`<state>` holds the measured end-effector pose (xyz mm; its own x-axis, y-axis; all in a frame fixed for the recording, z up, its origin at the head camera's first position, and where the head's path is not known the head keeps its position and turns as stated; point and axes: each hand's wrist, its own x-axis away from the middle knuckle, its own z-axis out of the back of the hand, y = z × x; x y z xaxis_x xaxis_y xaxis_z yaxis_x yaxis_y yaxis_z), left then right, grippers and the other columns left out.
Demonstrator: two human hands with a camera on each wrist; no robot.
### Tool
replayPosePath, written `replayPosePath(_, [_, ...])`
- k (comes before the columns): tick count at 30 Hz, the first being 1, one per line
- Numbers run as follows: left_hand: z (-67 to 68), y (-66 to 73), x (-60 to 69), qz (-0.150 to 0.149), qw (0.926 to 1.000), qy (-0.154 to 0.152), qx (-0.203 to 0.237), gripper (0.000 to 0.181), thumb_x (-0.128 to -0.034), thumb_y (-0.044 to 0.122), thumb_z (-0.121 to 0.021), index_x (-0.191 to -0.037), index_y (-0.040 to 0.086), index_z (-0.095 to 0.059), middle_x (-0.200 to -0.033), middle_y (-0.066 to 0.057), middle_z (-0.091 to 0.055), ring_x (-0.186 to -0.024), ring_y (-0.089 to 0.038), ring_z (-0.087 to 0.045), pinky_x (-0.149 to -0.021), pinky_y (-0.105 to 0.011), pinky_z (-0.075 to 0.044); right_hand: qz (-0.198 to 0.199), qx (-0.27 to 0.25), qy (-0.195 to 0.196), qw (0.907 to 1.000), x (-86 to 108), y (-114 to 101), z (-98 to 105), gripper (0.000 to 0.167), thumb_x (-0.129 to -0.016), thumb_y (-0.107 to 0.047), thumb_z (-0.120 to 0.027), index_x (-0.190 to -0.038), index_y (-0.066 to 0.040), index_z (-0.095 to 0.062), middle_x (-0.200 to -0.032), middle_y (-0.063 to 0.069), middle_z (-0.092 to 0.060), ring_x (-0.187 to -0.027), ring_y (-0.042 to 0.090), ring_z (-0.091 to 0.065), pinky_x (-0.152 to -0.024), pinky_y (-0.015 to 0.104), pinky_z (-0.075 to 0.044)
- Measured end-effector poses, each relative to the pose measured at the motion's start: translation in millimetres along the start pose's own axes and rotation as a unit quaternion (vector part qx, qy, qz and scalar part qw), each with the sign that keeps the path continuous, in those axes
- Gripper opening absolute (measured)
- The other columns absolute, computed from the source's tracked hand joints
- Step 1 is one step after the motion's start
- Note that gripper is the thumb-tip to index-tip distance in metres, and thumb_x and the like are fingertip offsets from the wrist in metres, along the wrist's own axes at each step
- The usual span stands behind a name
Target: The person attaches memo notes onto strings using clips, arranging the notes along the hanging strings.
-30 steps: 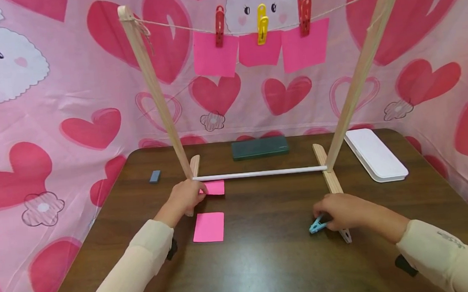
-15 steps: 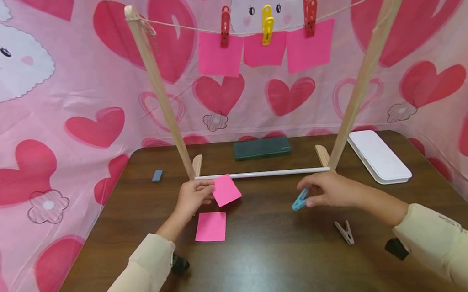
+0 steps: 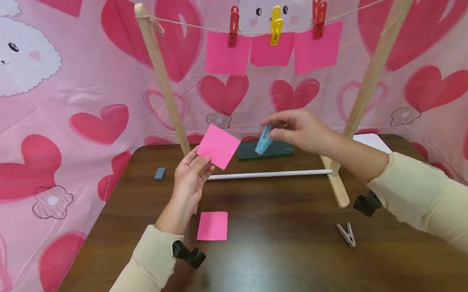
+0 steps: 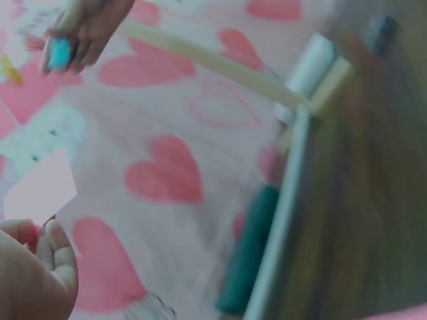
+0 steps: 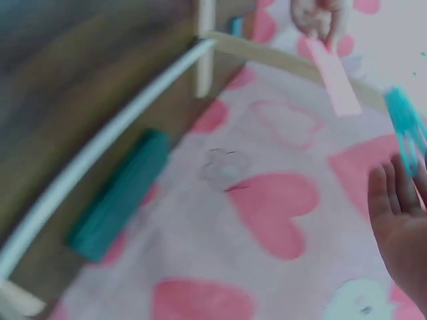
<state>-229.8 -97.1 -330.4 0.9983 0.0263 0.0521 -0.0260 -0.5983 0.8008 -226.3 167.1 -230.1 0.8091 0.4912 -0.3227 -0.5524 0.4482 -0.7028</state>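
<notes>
My left hand [image 3: 191,179] pinches a pink paper square [image 3: 219,146] by its lower left edge, raised above the table. To its right, my right hand [image 3: 303,130] holds a light blue clothespin [image 3: 264,140] between thumb and fingers, its tip pointing down. Paper and clothespin are apart. The right wrist view shows the same clothespin [image 5: 402,120] near the fingers. Above both hands, a string [image 3: 183,25] carries several pink papers, with red clothespins [image 3: 233,26] and a yellow clothespin [image 3: 276,26] on them. A second pink square [image 3: 213,226] lies flat on the table.
Two wooden posts [image 3: 162,73] joined by a white rod [image 3: 269,175] hold the string. A pale clothespin [image 3: 346,235] lies at front right. Behind are a green case [image 3: 279,149], a partly hidden white case [image 3: 371,143] and a small blue-grey block [image 3: 159,173] on the left.
My left hand has picked the pink square up off the table and raised it. My right hand has lifted the blue clothespin up and leftward, towards the paper.
</notes>
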Motion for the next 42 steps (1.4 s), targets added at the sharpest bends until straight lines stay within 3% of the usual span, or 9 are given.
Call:
replayPosePath(5, [-20.7,14.2,-0.1,-0.047,0.9937,-0.009,0.102,0.021,-0.0857,-0.010,-0.057,-0.096,0.009,-0.059,-0.075,-0.003,-0.063,-0.059,-0.012,-0.061,-0.058,-0.022,-0.050,-0.030,-0.021,0.090,0.9953,-37.1,-46.0,2.6,0.038,-0.079,-0.013,-0.073,-0.114,0.000,-0.062,-0.091,0.011,-0.064,-0.078,0.018,-0.059,-0.072,0.022,-0.049])
replayPosePath(9, [-36.9,26.3,-2.8,-0.076,0.9855,-0.006,0.151,0.022,-0.0868,-0.011,-0.054,-0.092,0.011,-0.056,-0.076,-0.003,-0.060,-0.060,-0.012,-0.061,-0.057,-0.022,-0.049,-0.027,-0.021,0.139,0.9897,-63.3,-77.8,8.8,0.037,-0.080,-0.019,-0.072,-0.113,-0.003,-0.064,-0.093,0.008,-0.065,-0.080,0.017,-0.059,-0.075,0.024,-0.049])
replayPosePath(14, [-57.4,41.7,-10.6,-0.095,0.9787,-0.002,0.182,0.024,-0.0859,-0.010,-0.056,-0.095,0.011,-0.050,-0.076,-0.004,-0.061,-0.061,-0.013,-0.063,-0.059,-0.023,-0.050,0.012,0.069,0.174,0.9823,-91.6,-108.9,15.3,0.034,-0.085,-0.024,-0.064,-0.115,-0.007,-0.064,-0.100,0.005,-0.065,-0.084,0.011,-0.057,-0.078,0.020,-0.046])
replayPosePath(19, [-75.5,61.9,-22.5,-0.124,0.9723,0.005,0.198,0.023,-0.0856,-0.009,-0.057,-0.092,0.011,-0.050,-0.073,-0.004,-0.062,-0.061,-0.013,-0.063,-0.059,-0.023,-0.050,0.023,0.162,0.206,0.9648,-118.2,-132.7,20.3,0.032,-0.088,-0.029,-0.057,-0.114,-0.011,-0.064,-0.102,0.001,-0.063,-0.083,0.008,-0.054,-0.076,0.017,-0.044])
replayPosePath(25, [-87.8,84.2,-34.7,-0.148,0.9593,0.029,0.238,0.021,-0.0843,-0.009,-0.060,-0.092,0.009,-0.054,-0.075,-0.007,-0.062,-0.060,-0.016,-0.063,-0.060,-0.025,-0.051,0.036,0.195,0.236,0.9513,-139.3,-147.6,23.3,0.029,-0.090,-0.027,-0.053,-0.113,-0.012,-0.064,-0.108,0.002,-0.060,-0.096,0.009,-0.054,-0.085,0.012,-0.040])
replayPosePath(30, [-92.2,93.0,-42.8,-0.133,0.9517,0.055,0.272,0.018,-0.0836,-0.009,-0.060,-0.089,0.007,-0.057,-0.073,-0.008,-0.061,-0.060,-0.018,-0.062,-0.060,-0.026,-0.052,0.022,0.181,0.239,0.9538,-149.1,-153.4,22.7,0.032,-0.091,-0.027,-0.050,-0.119,-0.016,-0.060,-0.115,0.001,-0.057,-0.103,0.009,-0.053,-0.092,0.012,-0.034])
replayPosePath(35, [-98.4,94.7,-47.3,-0.131,0.9468,0.063,0.287,0.015,-0.0839,-0.008,-0.061,-0.090,0.006,-0.060,-0.072,-0.009,-0.062,-0.061,-0.017,-0.061,-0.062,-0.027,-0.051,-0.001,0.191,0.230,0.9543,-156.8,-155.5,25.3,0.037,-0.092,-0.029,-0.047,-0.129,-0.023,-0.053,-0.122,-0.002,-0.052,-0.110,0.007,-0.049,-0.093,0.012,-0.032])
replayPosePath(42, [-109.6,93.9,-51.4,-0.118,0.9424,0.076,0.304,0.014,-0.0834,-0.007,-0.062,-0.084,0.007,-0.061,-0.069,-0.009,-0.063,-0.059,-0.017,-0.061,-0.059,-0.026,-0.051,-0.013,0.206,0.217,0.9540,-163.7,-156.0,24.0,0.039,-0.093,-0.030,-0.046,-0.131,-0.024,-0.051,-0.124,-0.003,-0.050,-0.109,0.006,-0.048,-0.093,0.011,-0.032])
